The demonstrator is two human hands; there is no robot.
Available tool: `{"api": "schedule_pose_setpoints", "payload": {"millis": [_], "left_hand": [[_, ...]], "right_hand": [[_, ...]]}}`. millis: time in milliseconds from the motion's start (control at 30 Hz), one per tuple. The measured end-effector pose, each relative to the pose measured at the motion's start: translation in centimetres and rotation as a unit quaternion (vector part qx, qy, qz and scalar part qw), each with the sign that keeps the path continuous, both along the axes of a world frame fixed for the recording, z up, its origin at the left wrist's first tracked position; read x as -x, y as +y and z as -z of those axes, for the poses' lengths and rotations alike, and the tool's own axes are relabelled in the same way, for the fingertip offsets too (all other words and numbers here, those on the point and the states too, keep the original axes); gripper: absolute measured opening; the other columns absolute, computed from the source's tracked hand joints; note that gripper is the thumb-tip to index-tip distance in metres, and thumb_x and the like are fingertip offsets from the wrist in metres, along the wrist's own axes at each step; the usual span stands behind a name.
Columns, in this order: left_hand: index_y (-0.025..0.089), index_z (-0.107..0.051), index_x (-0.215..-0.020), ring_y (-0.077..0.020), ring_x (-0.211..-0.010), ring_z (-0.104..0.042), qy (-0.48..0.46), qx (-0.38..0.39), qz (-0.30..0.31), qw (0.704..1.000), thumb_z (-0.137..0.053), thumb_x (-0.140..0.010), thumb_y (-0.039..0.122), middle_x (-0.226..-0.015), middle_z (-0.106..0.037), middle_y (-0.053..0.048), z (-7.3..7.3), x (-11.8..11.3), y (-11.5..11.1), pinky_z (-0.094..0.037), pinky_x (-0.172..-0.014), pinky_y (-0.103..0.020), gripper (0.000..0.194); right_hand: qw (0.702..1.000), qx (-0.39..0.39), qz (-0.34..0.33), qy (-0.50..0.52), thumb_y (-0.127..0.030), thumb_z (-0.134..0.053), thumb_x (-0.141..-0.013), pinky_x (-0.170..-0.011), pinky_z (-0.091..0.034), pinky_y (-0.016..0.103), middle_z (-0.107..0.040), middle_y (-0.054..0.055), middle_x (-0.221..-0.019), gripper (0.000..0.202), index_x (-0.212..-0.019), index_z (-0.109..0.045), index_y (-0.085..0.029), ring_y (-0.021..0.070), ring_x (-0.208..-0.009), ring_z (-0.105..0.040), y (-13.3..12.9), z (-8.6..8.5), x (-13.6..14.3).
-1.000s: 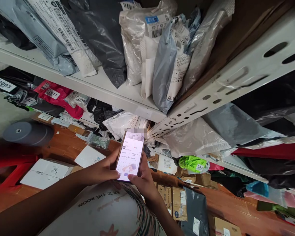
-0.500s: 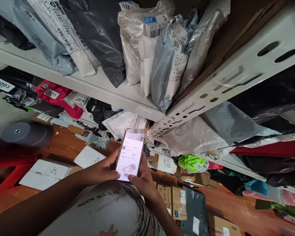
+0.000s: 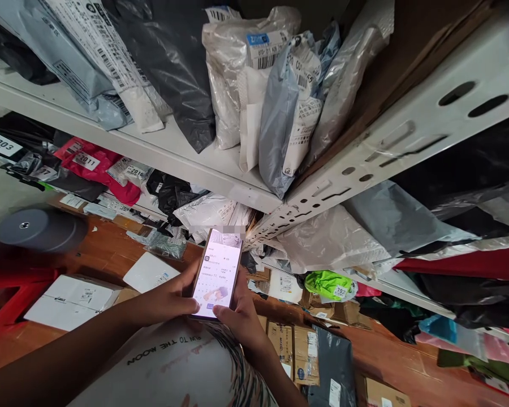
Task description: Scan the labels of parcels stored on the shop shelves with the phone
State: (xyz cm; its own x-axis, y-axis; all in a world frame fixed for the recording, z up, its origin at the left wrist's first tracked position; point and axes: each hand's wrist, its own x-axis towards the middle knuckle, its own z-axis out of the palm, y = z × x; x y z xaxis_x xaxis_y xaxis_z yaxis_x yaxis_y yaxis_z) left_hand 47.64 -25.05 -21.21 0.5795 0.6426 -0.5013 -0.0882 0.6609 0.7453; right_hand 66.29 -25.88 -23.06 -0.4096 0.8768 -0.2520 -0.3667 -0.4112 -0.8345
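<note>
Between both hands, in front of my body, a smartphone (image 3: 216,274) is held upright with its screen lit. A page with lines of text and a keypad-like area shows on it, too small to read. My left hand (image 3: 176,297) grips the phone's left edge, its thumb at the lower left of the screen. Along the right edge, my right hand (image 3: 241,314) is wrapped, its thumb tip on the lower part of the screen. The fingers behind the phone are hidden. Just beyond its top lies a white plastic parcel (image 3: 212,213) on a lower shelf.
Packed parcels, among them a grey mailer bag (image 3: 275,118), stand on the upper shelf (image 3: 173,147). A perforated metal post (image 3: 365,147) slants down on the right. Cardboard boxes (image 3: 305,350), a white box (image 3: 65,302), a red stool (image 3: 14,305) and a grey cylinder (image 3: 42,228) are on the floor.
The phone and both hands have shifted slightly left and a little down in the view. The shelves and parcels have also shifted slightly left. The grip stays the same.
</note>
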Motion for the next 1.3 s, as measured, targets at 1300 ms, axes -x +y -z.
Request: {"api": "schedule_pose_setpoints", "payload": {"millis": [1300], "left_hand": [[0.031,0.012,-0.153,-0.0314,-0.124,-0.048,0.013,-0.046,-0.018,0.999,-0.063,-0.073,0.022,-0.153,-0.037,-0.009,0.7,0.3,0.1,-0.047,-0.095,-0.042,0.11]], "right_hand": [[0.997,0.04,0.059,0.018,-0.029,-0.067,-0.073,-0.104,-0.044,0.044,-0.064,0.005,-0.128,0.051,-0.12,-0.046,-0.025,0.0283,-0.123,-0.056,1.0,0.5,0.9]]}}
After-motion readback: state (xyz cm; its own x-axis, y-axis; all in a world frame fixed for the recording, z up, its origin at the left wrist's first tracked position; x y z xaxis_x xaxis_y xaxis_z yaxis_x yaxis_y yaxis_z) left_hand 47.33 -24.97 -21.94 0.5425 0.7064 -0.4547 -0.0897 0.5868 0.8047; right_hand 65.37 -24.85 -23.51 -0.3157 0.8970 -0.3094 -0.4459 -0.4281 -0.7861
